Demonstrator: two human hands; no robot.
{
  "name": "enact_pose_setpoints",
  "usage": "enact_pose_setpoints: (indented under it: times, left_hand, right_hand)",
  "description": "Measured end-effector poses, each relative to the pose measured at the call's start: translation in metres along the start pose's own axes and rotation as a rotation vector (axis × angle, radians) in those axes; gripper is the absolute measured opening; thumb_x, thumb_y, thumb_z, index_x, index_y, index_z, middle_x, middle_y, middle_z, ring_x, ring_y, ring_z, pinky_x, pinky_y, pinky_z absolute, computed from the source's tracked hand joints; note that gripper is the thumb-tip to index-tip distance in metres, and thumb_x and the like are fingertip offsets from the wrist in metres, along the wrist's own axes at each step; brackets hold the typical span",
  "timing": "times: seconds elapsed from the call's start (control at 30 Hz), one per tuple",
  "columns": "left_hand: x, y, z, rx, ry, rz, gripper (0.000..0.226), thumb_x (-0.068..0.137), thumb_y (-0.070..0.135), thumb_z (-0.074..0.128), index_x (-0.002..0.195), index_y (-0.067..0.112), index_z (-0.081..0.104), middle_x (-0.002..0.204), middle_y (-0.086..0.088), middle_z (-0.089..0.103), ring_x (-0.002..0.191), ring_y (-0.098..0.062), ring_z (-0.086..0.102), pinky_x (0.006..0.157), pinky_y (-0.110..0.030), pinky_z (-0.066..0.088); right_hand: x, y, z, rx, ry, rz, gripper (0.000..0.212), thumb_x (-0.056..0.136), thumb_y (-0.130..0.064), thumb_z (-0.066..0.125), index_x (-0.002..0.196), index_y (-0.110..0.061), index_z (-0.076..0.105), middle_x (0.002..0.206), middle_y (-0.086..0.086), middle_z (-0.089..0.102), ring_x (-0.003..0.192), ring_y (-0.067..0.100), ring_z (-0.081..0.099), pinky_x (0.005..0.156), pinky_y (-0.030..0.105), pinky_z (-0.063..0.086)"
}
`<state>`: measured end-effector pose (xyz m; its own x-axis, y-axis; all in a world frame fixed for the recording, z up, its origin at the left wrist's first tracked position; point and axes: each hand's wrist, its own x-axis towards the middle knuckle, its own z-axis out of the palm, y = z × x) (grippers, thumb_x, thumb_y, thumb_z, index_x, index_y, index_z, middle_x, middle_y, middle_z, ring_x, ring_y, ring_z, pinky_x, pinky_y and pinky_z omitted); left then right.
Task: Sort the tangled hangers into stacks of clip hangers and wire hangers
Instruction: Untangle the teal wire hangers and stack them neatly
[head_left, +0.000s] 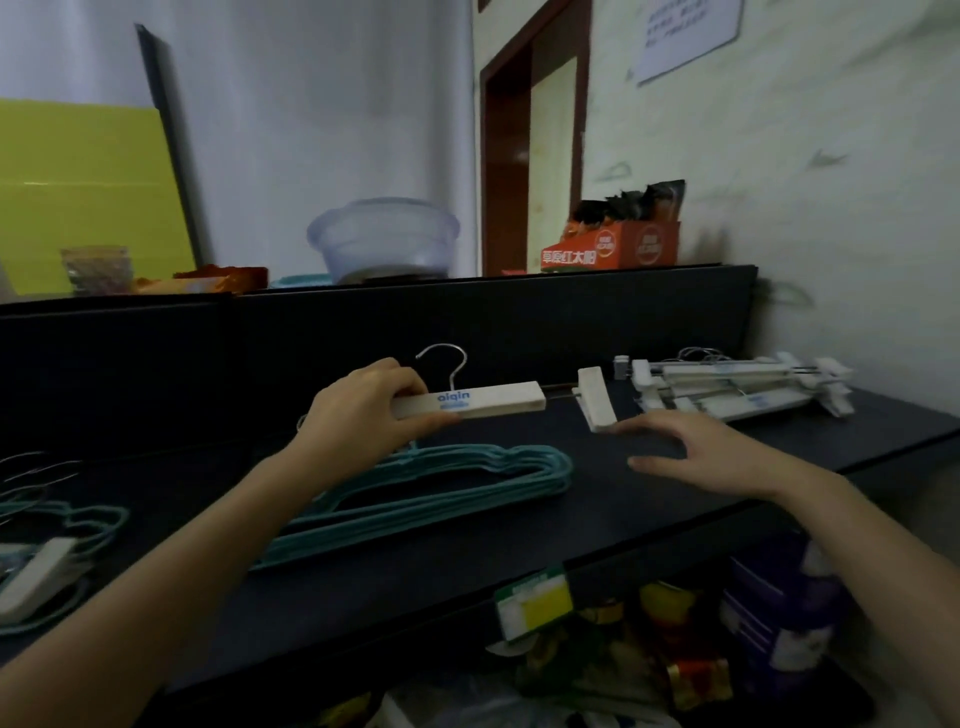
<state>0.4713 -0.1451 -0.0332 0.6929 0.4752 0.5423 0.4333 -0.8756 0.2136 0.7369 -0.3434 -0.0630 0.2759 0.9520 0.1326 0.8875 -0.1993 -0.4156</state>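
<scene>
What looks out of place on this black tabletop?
At the far left, a white clip hanger lies tangled among teal wire hangers, not yet sorted. The wire hanger stack in the middle and the clip hanger stack at back right look tidy. The left hand grips a branded clip hanger, its end clip tilted.

The dark surface (623, 519) carries 3 groups: a stack of teal wire hangers (441, 483) just below the left hand (363, 410), white clip hangers (737, 387) stacked beyond the right hand (691, 457), and a tangled pile (47, 551) far left of the left hand.
</scene>
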Motion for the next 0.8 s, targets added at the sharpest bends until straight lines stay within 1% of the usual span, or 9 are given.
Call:
enact_pose_setpoints:
  times: [0.03, 0.13, 0.27, 0.33, 0.4, 0.47, 0.57, 0.7, 0.8]
  left_hand:
    - [0.009, 0.012, 0.009, 0.0, -0.001, 0.005, 0.037, 0.077, 0.057, 0.06, 0.096, 0.025, 0.063, 0.092, 0.01, 0.055, 0.077, -0.009, 0.052, 0.061, -0.025, 0.039]
    - [0.036, 0.054, 0.038, -0.001, -0.011, 0.015, 0.039, 0.077, 0.057, 0.058, 0.098, 0.024, 0.063, 0.095, 0.008, 0.055, 0.08, -0.01, 0.051, 0.063, -0.026, 0.037]
    - [0.076, 0.113, 0.08, -0.02, -0.006, 0.01, 0.039, 0.08, 0.056, 0.056, 0.099, 0.023, 0.062, 0.093, 0.009, 0.052, 0.08, -0.01, 0.05, 0.058, -0.022, 0.036]
    - [0.097, 0.142, 0.102, -0.016, -0.003, 0.009, 0.04, 0.081, 0.056, 0.054, 0.1, 0.021, 0.062, 0.094, 0.007, 0.052, 0.08, -0.012, 0.052, 0.061, -0.024, 0.039]
    - [0.117, 0.168, 0.124, -0.001, 0.001, 0.001, 0.041, 0.083, 0.056, 0.052, 0.1, 0.02, 0.061, 0.095, 0.005, 0.053, 0.08, -0.014, 0.054, 0.066, -0.03, 0.045]
    - [0.138, 0.19, 0.149, 0.002, -0.001, -0.013, 0.042, 0.085, 0.056, 0.05, 0.102, 0.019, 0.061, 0.098, 0.004, 0.053, 0.081, -0.015, 0.055, 0.07, -0.032, 0.049]
    - [0.17, 0.219, 0.184, 0.014, -0.016, -0.035, 0.042, 0.087, 0.053, 0.049, 0.105, 0.017, 0.059, 0.103, 0.0, 0.055, 0.084, -0.017, 0.055, 0.076, -0.036, 0.05]
    - [0.208, 0.242, 0.216, 0.034, -0.04, -0.043, 0.042, 0.087, 0.053, 0.049, 0.103, 0.016, 0.059, 0.102, -0.002, 0.055, 0.083, -0.016, 0.055, 0.073, -0.033, 0.048]
    - [0.229, 0.253, 0.233, 0.044, -0.079, -0.061, 0.043, 0.086, 0.053, 0.049, 0.1, 0.015, 0.062, 0.1, -0.003, 0.057, 0.085, -0.019, 0.056, 0.078, -0.037, 0.049]
  right_hand:
    - [-0.005, 0.014, -0.008, 0.013, 0.018, 0.015, 0.036, 0.088, -0.032, 0.06, 0.123, -0.035, 0.05, 0.124, -0.016, 0.052, 0.116, 0.0, 0.046, 0.099, 0.021, 0.036]
    - [-0.022, 0.057, -0.034, 0.031, 0.06, 0.05, 0.027, 0.089, -0.025, 0.06, 0.114, -0.034, 0.054, 0.116, -0.009, 0.062, 0.107, 0.005, 0.057, 0.095, 0.026, 0.047]
    - [-0.042, 0.116, -0.072, -0.022, 0.11, 0.094, 0.021, 0.089, -0.025, 0.06, 0.108, -0.032, 0.059, 0.109, -0.008, 0.065, 0.099, 0.003, 0.059, 0.088, 0.02, 0.047]
    - [-0.052, 0.145, -0.088, -0.07, 0.118, 0.122, 0.022, 0.089, -0.029, 0.059, 0.111, -0.031, 0.061, 0.107, -0.01, 0.065, 0.097, 0.001, 0.058, 0.088, 0.023, 0.048]
    - [-0.059, 0.171, -0.103, -0.104, 0.131, 0.141, 0.021, 0.088, -0.034, 0.059, 0.11, -0.036, 0.06, 0.104, -0.015, 0.065, 0.095, 0.001, 0.059, 0.087, 0.027, 0.049]
    - [-0.065, 0.192, -0.116, -0.11, 0.151, 0.134, 0.017, 0.087, -0.035, 0.06, 0.102, -0.044, 0.058, 0.099, -0.016, 0.065, 0.091, 0.001, 0.059, 0.084, 0.027, 0.05]
    - [-0.071, 0.22, -0.13, -0.132, 0.184, 0.119, 0.018, 0.085, -0.038, 0.061, 0.092, -0.053, 0.053, 0.094, -0.015, 0.064, 0.087, 0.003, 0.059, 0.081, 0.029, 0.05]
    - [-0.078, 0.246, -0.141, -0.159, 0.147, 0.122, 0.019, 0.086, -0.036, 0.061, 0.103, -0.042, 0.057, 0.103, -0.015, 0.063, 0.093, 0.002, 0.059, 0.084, 0.026, 0.049]
    - [-0.081, 0.262, -0.148, -0.147, 0.146, 0.124, 0.022, 0.086, -0.034, 0.061, 0.108, -0.037, 0.059, 0.107, -0.016, 0.063, 0.095, -0.001, 0.059, 0.085, 0.021, 0.048]
